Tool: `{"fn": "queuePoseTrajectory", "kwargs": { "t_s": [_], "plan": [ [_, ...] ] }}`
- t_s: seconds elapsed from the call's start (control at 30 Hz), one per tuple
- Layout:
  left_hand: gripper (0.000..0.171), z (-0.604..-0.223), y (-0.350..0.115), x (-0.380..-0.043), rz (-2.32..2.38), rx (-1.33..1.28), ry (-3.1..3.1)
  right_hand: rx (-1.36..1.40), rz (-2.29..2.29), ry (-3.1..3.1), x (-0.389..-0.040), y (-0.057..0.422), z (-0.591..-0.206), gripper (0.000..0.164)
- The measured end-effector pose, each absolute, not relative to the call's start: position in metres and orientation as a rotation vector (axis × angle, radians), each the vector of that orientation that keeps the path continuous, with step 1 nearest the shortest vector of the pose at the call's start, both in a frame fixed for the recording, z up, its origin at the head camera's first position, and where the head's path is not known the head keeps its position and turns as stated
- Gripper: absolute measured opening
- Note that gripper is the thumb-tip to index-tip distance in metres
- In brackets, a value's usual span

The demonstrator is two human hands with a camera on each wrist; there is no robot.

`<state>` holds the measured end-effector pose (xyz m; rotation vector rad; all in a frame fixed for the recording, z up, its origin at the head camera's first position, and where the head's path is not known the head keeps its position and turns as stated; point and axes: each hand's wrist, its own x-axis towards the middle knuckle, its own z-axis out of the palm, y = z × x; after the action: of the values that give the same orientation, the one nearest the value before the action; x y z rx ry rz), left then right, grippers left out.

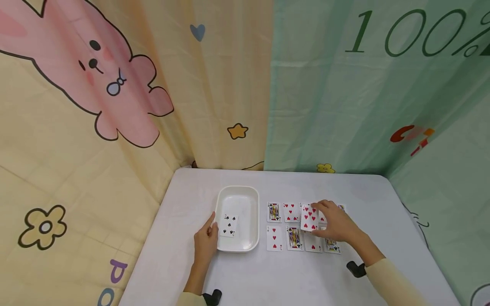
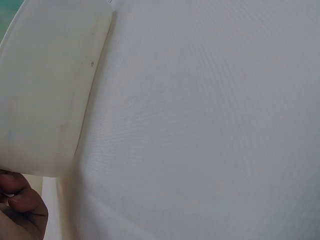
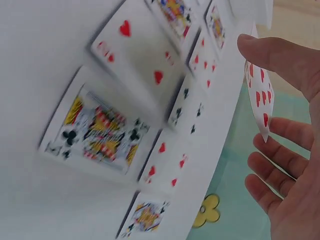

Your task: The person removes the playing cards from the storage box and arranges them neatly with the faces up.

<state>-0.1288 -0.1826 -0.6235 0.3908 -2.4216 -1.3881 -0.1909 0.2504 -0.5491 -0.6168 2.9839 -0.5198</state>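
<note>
My right hand [image 1: 332, 221] holds a red hearts playing card [image 1: 309, 217] between thumb and fingers, above the rows of cards. In the right wrist view that hearts card [image 3: 259, 95] stands tilted in the hand, apart from the cards below. On the left, my left hand [image 1: 206, 240] grips the side of a white rectangular tray [image 1: 249, 246]. The left wrist view shows curled fingers [image 2: 25, 200] at a lower corner of the tray [image 2: 50, 90]. Inside the tray lies a black-suited spot card [image 1: 228, 226], face up.
Two rows of face-up cards lie right of the tray, among them a three of hearts [image 1: 274, 238], a king [image 1: 294, 238] and a king of clubs [image 3: 100, 130]. A four of clubs [image 3: 186, 107] shows under the hand. Printed curtains [image 1: 229, 85] border the white table [image 1: 245, 280].
</note>
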Motion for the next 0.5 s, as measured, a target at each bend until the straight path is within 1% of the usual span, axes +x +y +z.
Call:
{"fn": "queuePoseTrajectory", "kwargs": {
  "t_s": [0.2, 0.5],
  "plan": [
    [0.042, -0.623, -0.182, -0.128, -1.391, 0.404, -2.441, -0.475, -0.508, 2.964, -0.172, 0.304, -0.561, 0.094],
    [0.042, -0.623, -0.183, -0.128, -1.384, 0.39, -2.449, -0.409, -0.508, 2.939, -0.155, 0.363, -0.582, 0.085]
  ]
}}
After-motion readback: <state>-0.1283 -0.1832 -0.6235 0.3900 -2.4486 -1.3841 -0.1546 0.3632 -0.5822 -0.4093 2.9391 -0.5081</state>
